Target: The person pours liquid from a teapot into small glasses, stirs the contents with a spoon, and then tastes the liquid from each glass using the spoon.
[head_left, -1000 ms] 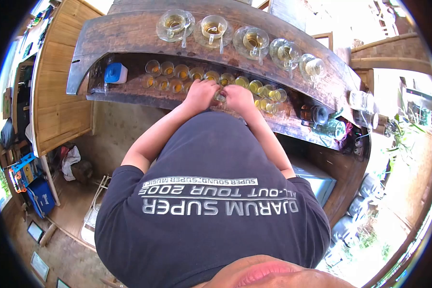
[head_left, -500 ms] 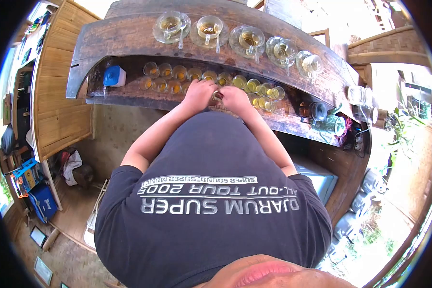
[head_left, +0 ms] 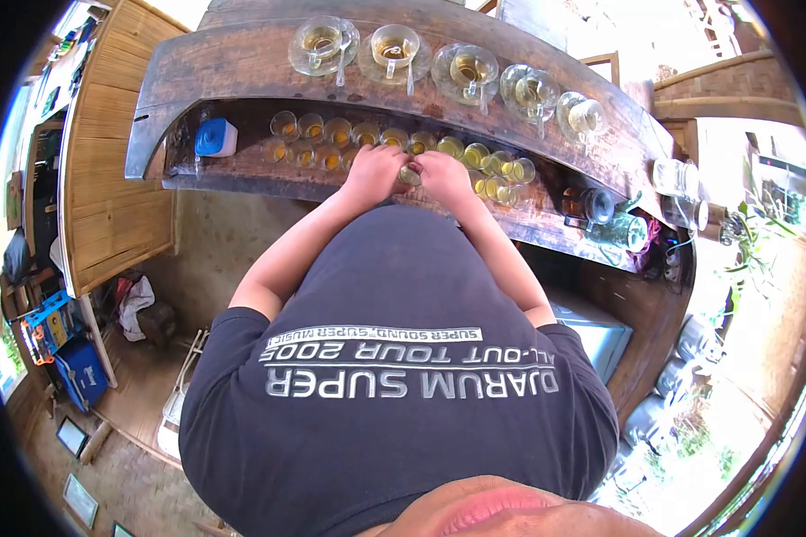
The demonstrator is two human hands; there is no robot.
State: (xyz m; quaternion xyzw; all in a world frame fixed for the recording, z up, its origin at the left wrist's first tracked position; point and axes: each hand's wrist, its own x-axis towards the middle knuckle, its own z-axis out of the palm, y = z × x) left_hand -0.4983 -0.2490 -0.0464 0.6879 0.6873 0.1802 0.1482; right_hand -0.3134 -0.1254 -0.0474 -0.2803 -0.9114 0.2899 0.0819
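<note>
My left hand [head_left: 376, 170] and my right hand [head_left: 444, 175] meet over the lower shelf of a wooden counter. Between them is a small clear glass [head_left: 409, 175] with a pale yellowish inside. The fingers of both hands curl inward at its rim; what they pinch is too small and partly hidden to make out. Small glasses with orange contents [head_left: 338, 132] stand in rows to the left. On the right are small glasses with yellow-green contents [head_left: 476, 155]. Several of these glasses are partly covered by my hands.
Along the upper counter [head_left: 242, 76] stand several glass cups [head_left: 394, 45] on saucers with spoons. A blue-lidded container [head_left: 215, 138] sits at the shelf's left end. Large glass jars [head_left: 631, 233] lie or stand at the right. A wooden panel [head_left: 116, 152] is on the left.
My right hand has shifted slightly at the small glass, so more of its pale inside shows. Both hands stay together over it, and the view has moved slightly.
</note>
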